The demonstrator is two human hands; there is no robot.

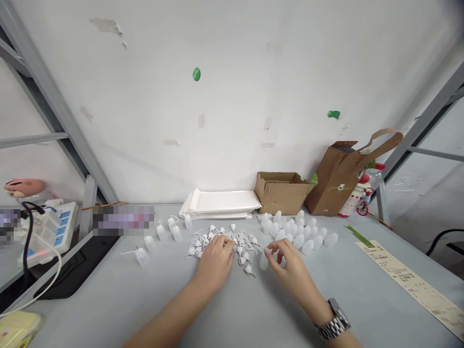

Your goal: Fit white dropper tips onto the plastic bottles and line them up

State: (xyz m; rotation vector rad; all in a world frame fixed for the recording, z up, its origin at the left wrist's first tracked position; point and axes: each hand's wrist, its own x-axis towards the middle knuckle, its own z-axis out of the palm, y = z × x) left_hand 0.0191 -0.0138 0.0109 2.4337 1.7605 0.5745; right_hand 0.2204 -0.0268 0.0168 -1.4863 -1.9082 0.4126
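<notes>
Translucent plastic dropper bottles (297, 234) lie massed in a loose cluster beside a tangled heap of white tethered nozzle caps (241, 244), the left hand (213, 261) resting on the heap, while a lone bottle (263, 261) sits against the right hand (292, 273); a straggling line of capped bottles (161, 233), thin tips showing, lies farther left, some tilted on their sides

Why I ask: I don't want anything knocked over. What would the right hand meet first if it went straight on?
The right hand would probably meet the translucent plastic bottle just ahead of it first, though depth is unclear and they may already touch.
</notes>
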